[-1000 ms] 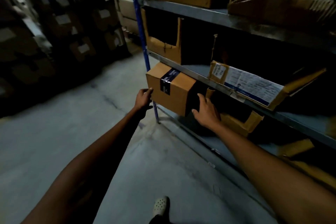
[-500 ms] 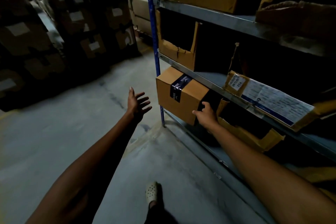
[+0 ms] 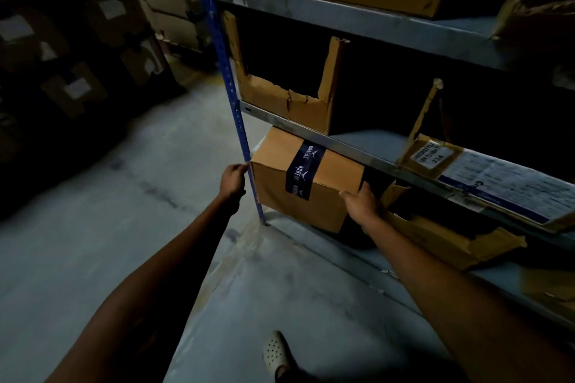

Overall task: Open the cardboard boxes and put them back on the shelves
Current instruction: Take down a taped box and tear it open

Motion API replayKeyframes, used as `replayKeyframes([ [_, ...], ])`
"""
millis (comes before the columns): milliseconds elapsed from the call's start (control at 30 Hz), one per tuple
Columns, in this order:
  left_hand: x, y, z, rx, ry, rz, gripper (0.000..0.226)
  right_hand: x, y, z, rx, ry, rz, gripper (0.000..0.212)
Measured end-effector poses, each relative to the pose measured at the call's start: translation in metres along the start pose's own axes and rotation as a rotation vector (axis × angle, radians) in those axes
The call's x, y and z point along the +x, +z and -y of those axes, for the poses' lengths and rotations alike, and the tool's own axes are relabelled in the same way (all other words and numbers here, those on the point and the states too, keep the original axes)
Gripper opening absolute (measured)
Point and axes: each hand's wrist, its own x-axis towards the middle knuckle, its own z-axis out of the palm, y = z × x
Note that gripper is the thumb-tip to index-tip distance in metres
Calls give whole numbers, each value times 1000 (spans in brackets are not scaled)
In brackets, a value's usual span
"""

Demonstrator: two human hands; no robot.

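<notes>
Far left first: the left hand [image 3: 231,179] is up at the box's upper left corner, fingers curled, hard against the blue post [image 3: 231,96]. Whether that grip has cardboard or post, I cannot tell from this angle.

Moving across, the box [image 3: 273,186] sits on the bottom shelf [image 3: 491,277], tucked under the beam [image 3: 342,146] of the shelf above. Its front corner pokes out toward the aisle, and dark tape [image 3: 303,171] runs over the top and down the front (sealed, so the opening is not yet done). The back end disappears into shadow under the beam. Its long axis looks to run back into the rack, though that's a guess.

Now the right hand [image 3: 361,205]: thumb on the front face, fingers wrapped round the right edge, grip clamped on the box. Just beside it lies a torn box [image 3: 435,239] on the same shelf.

So the box lies between the two hands, and the way out is toward the person. The catch, I'd say, is the post just beside the left corner. The pull wants to angle right of it, right hand leading.
</notes>
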Motion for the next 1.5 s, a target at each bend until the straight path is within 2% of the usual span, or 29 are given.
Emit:
replayKeyframes([
  [100, 14, 10, -9, -41, 5, 41, 34, 9, 7, 1, 49, 42, -23, 80],
  [200, 26, 19, -17, -97, -49, 132, 54, 17, 11, 4, 174, 104, -28, 79],
  [300, 35, 22, -18, -103, -100, 233, 64, 26, 17, 6, 281, 164, -26, 82],
  [500, 31, 8, -11, -67, -115, 223, 62, 33, 14, -3, 304, 211, -13, 75],
  [667, -8, -16, 34, 49, -92, 148, 63, 12, 14, -36, 346, 293, 209, 92],
  [767, -45, -32, 71, 45, -210, 60, 66, -10, 18, -58, 346, 257, 306, 82],
  [833, -75, -41, 99, 72, -284, 25, 74, -28, 19, -75, 326, 226, 326, 83],
  [933, -117, -48, 134, 101, -215, -55, 71, -52, 18, -95, 260, 185, 338, 97],
  [1133, -187, -52, 165, 155, -45, -205, 44, -99, -2, -125, 158, 111, 347, 88],
  [1233, -210, -57, 176, 167, -45, -251, 40, -114, -5, -133, 120, 105, 397, 85],
  [1333, -228, -68, 187, 155, -76, -329, 45, -130, -7, -128, 105, 66, 446, 80],
  [1500, -237, -99, 183, 151, -93, -359, 39, -145, -10, -108, 97, 21, 498, 78],
])
